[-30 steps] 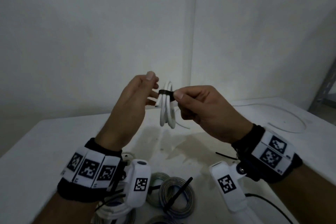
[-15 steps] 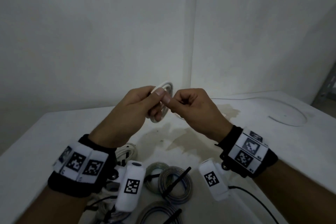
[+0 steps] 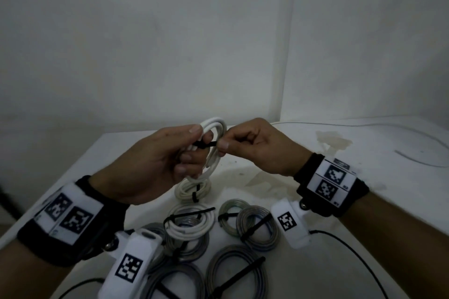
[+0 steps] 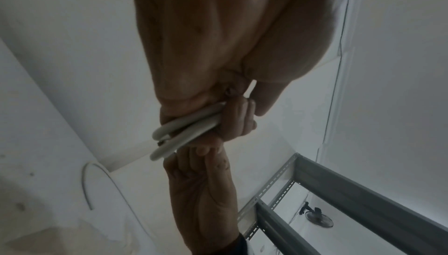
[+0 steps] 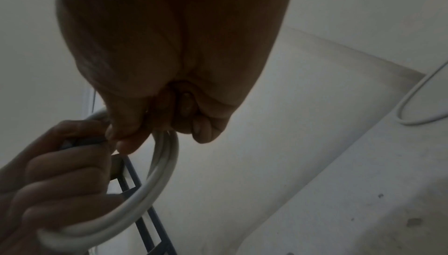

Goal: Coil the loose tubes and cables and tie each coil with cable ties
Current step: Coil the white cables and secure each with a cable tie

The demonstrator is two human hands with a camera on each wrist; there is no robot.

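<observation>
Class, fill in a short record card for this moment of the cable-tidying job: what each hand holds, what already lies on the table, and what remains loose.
Left hand: grips the white coil, held above the table
Right hand: pinches the black cable tie wrapped round that coil
Finished work: several tied coils lying on the table near the person
Remaining loose: a thin white tube on the far right of the table

The head view looks forward and down from above and behind both hands, taking in the table (image 3: pixel 364 213) and wall corner. Each wrist view looks from under its own palm along the fingers, very close. All three share the white coil (image 3: pixel 213 150) (image 4: pixel 184 132) (image 5: pixel 160 165) held between the left hand (image 3: pixel 155 162) and right hand (image 3: pixel 260 145).
</observation>
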